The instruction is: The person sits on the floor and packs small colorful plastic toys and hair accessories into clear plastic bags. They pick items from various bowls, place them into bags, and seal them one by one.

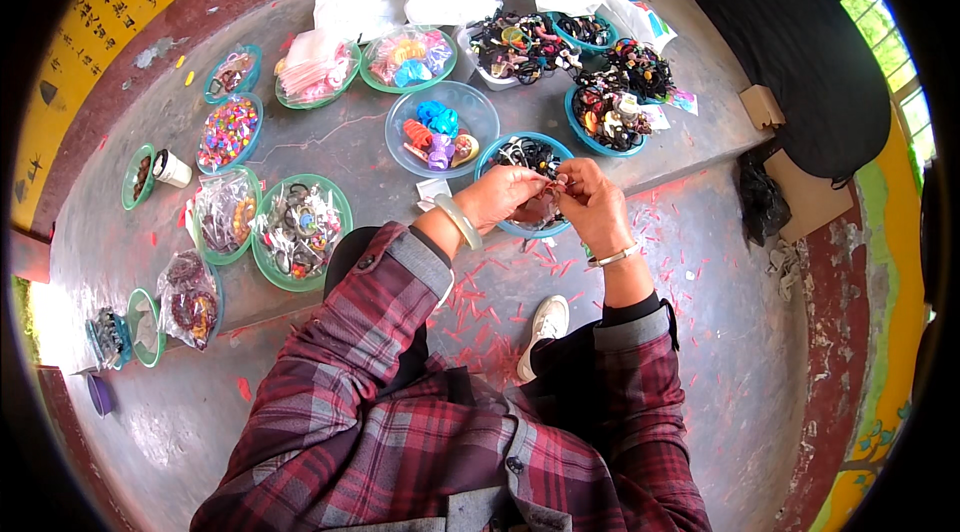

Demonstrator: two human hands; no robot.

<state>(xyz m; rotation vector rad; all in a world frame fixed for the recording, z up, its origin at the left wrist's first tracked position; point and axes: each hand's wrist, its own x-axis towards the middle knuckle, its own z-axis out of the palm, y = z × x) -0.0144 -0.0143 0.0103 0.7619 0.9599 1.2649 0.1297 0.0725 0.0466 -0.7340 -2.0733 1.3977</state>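
I'm pinching small reddish piece (556, 184) between left hand (500, 196) and right hand (597, 208), over blue bowl (530, 233) near ledge's (335, 137) front edge; piece seemingly unfinished.

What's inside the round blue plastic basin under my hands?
The round blue plastic basin shows dark, tangled, stringlike items near its far rim. Your left hand and right hand cover part of the rest, hiding what's beneath.

Yellow wall (122, 32), black bag (762, 198), cardboard box (762, 107)
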